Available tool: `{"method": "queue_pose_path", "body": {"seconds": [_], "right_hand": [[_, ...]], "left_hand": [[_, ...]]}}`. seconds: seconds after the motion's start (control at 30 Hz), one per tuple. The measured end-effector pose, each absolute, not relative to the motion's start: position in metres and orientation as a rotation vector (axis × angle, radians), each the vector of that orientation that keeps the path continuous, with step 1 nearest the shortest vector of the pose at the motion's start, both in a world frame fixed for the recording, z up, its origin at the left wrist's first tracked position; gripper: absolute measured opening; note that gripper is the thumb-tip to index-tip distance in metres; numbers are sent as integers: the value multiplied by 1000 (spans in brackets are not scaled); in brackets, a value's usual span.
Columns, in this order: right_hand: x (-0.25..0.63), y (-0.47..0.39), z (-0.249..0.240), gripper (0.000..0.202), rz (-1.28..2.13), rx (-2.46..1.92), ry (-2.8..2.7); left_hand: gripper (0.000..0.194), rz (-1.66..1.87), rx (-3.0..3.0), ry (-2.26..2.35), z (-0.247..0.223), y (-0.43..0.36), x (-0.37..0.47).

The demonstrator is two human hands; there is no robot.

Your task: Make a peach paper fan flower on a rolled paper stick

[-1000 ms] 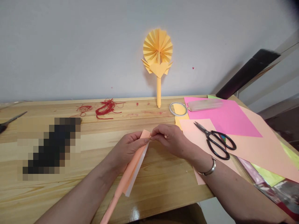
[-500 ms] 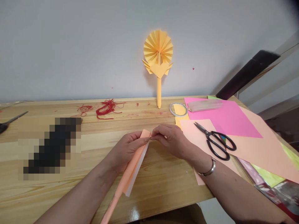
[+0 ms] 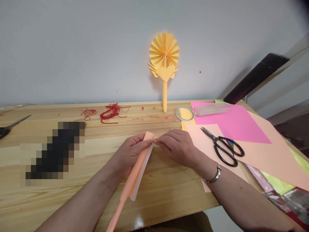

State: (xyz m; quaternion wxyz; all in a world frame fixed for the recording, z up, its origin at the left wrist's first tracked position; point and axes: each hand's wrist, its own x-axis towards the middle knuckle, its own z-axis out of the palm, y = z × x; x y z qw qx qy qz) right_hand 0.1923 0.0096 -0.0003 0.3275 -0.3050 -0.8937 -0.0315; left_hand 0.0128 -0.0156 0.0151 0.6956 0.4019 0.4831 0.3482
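Tilted over the front of the table, a rolled peach paper tube (image 3: 130, 182) has a loose flap edged with a white tape strip (image 3: 140, 181). My left hand (image 3: 135, 151) is closed around the upper part of this tube, thumb on top. My right hand (image 3: 177, 145) pinches at the flap's upper corner, close to the left thumb tip; what exactly sits between its fingertips is too small to make out. Behind the hands a yellow pleated paper fan (image 3: 164, 50) stands upright against the wall on its rolled handle.
Black-handled scissors (image 3: 224, 148) lie on peach paper (image 3: 256, 158) at right. A tape roll (image 3: 184, 113), pink paper (image 3: 241, 124) and a translucent case (image 3: 212, 109) are behind. Red thread (image 3: 112, 112) lies back left, near a second pair of scissors (image 3: 12, 125) and a blurred-out dark object (image 3: 54, 151).
The tube's upper end has shifted slightly left and up. My right hand has turned a little, its fingers still pinched at the flap's corner. The view has moved slightly.
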Motion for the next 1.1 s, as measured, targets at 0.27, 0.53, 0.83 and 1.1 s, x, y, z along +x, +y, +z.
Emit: {"method": "queue_pose_path", "body": {"seconds": [0.27,0.53,0.83,1.1], "right_hand": [[191,8,1,23,-64,-792,-2356],[191,6,3,19,-23,-713,-2301],[187,10,6,30,1030,-1216,-1733],[187,13,13,33,1531,-1238,-1572]], "left_hand": [[17,849,856,1113,17,-13,11],[17,866,860,1054,15,-13,11],[19,810,861,1155,15,-16,14],[16,737,931,1123,15,-18,15]]}}
